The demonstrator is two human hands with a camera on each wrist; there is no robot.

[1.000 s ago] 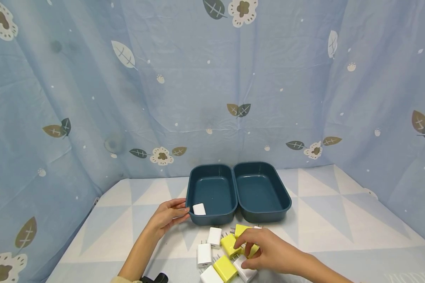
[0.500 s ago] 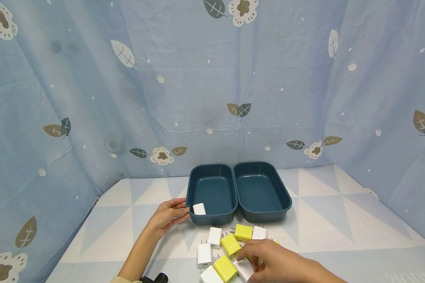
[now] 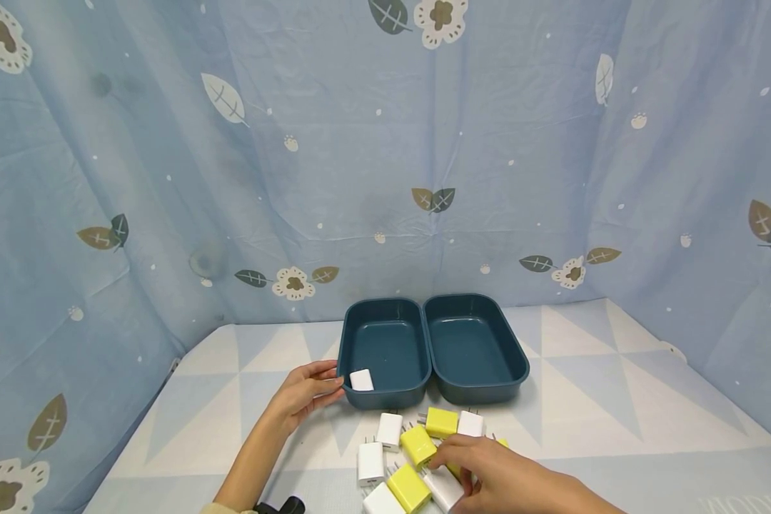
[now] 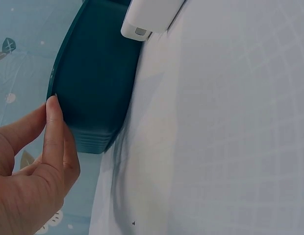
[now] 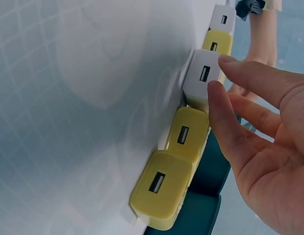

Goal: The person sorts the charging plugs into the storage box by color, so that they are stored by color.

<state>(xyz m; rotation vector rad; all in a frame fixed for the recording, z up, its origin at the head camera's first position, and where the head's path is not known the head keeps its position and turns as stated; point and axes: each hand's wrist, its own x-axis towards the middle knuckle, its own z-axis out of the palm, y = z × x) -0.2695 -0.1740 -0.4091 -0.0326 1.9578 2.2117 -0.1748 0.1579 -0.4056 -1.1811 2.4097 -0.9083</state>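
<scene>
Since a second ago, have lowered right hand [image 3: 491,477] slightly towards six o'clock, baring more of far charger [image 3: 471,423]; have kept left hand [image 3: 304,394] pinching left tray [image 3: 392,400] by its rim at eight. Spread beneath: cloth [image 3: 581,407] in white and pale-blue triangles; hung behind and at both sides: blue curtain [image 3: 334,157], leaf- and flower-printed. Pinched in right hand: white charger [image 3: 442,491], smooth and round-cornered, at five o'clock from left tray, among other white and yellow ones. Lying inside left tray at seven: tray charger [image 3: 361,380]; set beside at three: right tray [image 3: 483,394], likewise dark teal. Shown only in right wrist view: port [image 5: 205,74] in white charger's end; only in head view: prongs [image 3: 422,417] on yellow charger [image 3: 441,422].
</scene>
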